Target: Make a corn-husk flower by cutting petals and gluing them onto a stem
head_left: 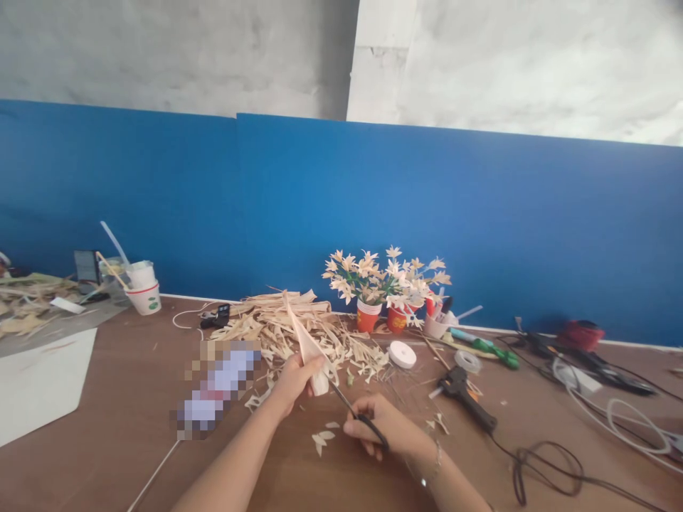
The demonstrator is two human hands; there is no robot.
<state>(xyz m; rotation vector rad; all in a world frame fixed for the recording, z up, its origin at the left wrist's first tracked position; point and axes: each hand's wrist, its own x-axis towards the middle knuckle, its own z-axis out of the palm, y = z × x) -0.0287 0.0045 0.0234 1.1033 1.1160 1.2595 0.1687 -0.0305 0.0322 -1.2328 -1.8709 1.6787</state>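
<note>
My left hand (294,382) is closed on a pale dried corn husk (305,341), holding it upright with its pointed tip up. In my right hand (376,427) is a pair of black-handled scissors (346,400), fingers through the handles. Their blades reach the lower right edge of the husk; whether they are cutting is too small to tell. Below, on the brown table (299,483), lie several small cut husk petals (320,441). Behind my left hand spreads a heap of husk strips (256,327).
Paper cups with husk flowers (368,274) stand against the blue partition (320,192). A white tape roll (402,354) and a black glue gun (464,398) with its cord lie to the right. A blurred-out object (218,391) lies left, near a white cup (144,295).
</note>
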